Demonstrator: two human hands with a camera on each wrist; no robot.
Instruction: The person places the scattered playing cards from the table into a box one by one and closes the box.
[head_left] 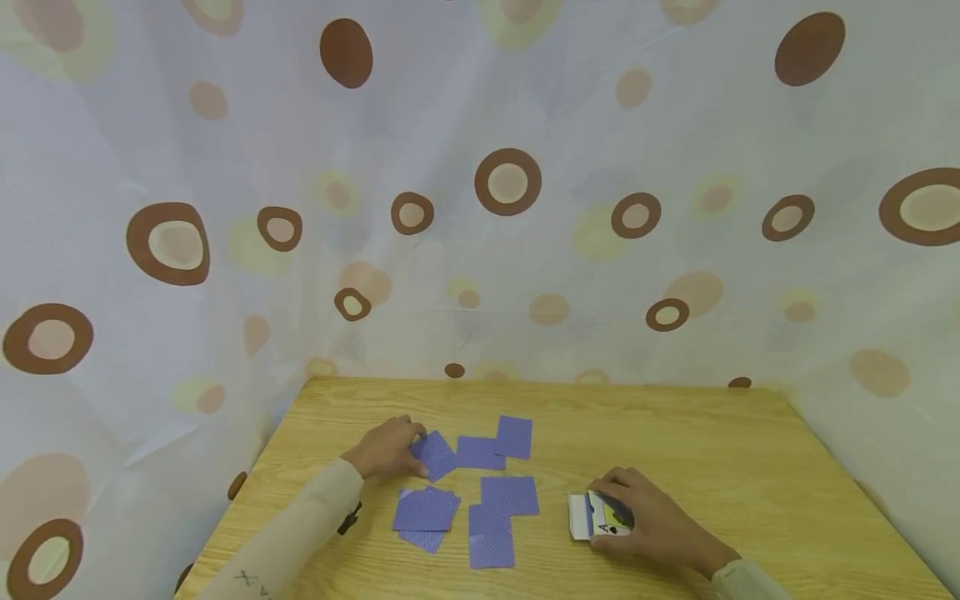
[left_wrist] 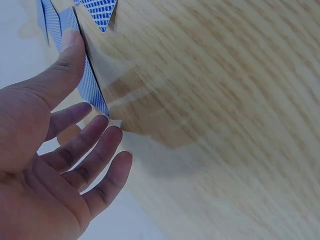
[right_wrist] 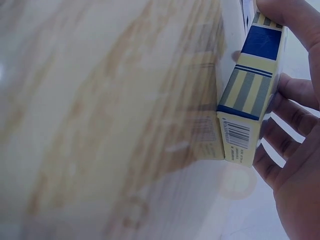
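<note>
My left hand (head_left: 386, 450) holds a blue-backed playing card (head_left: 437, 456) at the left of the spread, thumb and fingers at its edges. In the left wrist view, the thumb (left_wrist: 72, 55) lies on the card, with fingertips by its lower end. On the right, my right hand (head_left: 652, 521) grips a card box (head_left: 611, 518) with an ace printed on it. Its white flap (head_left: 579, 517) stands out toward the left. In the right wrist view, the box's striped side and barcode end (right_wrist: 237, 140) show, with fingers along its far side.
Other cards lie face down on the wooden table (head_left: 675, 433): an overlapping pair at the back (head_left: 514, 437), a pair in the middle (head_left: 492, 536) and a small pile (head_left: 423, 510) near the left forearm. A patterned curtain (head_left: 555, 250) hangs behind and along both sides.
</note>
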